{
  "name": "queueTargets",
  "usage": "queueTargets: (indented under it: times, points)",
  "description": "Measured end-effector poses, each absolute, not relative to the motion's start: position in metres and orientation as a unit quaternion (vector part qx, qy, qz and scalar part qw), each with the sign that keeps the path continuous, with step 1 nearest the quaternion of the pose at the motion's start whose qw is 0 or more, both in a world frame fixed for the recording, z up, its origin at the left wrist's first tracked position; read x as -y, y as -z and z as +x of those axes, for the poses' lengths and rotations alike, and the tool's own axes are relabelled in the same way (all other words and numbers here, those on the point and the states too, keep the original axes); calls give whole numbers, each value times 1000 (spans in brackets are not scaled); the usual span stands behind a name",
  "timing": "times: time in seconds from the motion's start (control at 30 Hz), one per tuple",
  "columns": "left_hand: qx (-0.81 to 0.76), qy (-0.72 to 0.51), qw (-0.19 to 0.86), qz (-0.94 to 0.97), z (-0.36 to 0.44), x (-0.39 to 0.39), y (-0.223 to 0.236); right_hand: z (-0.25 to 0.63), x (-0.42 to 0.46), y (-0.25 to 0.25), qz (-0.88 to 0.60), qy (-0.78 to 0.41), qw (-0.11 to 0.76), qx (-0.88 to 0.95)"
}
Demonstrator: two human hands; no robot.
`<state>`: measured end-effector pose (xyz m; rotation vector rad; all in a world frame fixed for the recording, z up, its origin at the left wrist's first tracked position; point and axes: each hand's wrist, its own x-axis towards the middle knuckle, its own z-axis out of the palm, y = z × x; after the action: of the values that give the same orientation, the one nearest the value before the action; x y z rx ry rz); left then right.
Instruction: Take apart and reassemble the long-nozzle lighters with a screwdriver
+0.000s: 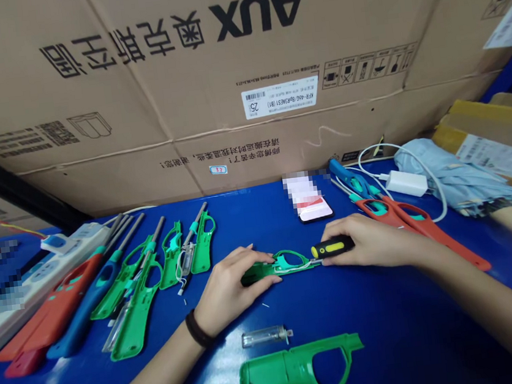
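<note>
My left hand [230, 288] is closed on the wide end of a green lighter casing half [253, 273], which lies on the blue table. A teal trigger [281, 263] and a white wire sit inside that half. In my right hand [367, 239] is a screwdriver with a black-and-yellow handle [329, 247], held sideways over the narrow end of the casing. My right fingertips are close to that end; whether they also grip it is hidden. Nearer to me lie a clear fuel tank [263, 336] and the other green casing half [277, 377], inner side up.
Opened green lighters [138, 313] lie at left, beside red [65, 300] and blue [91, 309] ones and a power strip [30, 282]. A phone [316, 210] lies behind my hands. Red lighters [441, 235], a white charger [406, 183] and an umbrella [452, 176] are at right. A large carton [208, 99] stands behind.
</note>
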<state>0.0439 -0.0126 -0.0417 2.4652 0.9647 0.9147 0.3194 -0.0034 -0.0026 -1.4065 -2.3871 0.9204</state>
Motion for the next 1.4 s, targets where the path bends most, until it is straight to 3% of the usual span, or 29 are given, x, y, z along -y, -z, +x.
queueTargets:
  times: [0.27, 0.63, 1.4]
  points:
    - [-337, -325, 174, 866, 45, 13, 39, 316, 3, 8, -488, -335, 138, 794]
    - [-336, -335, 178, 862, 46, 13, 39, 318, 1, 4, -507, -298, 83, 804]
    - [-343, -330, 175, 862, 46, 13, 38, 314, 7, -2, -490, -299, 99, 813]
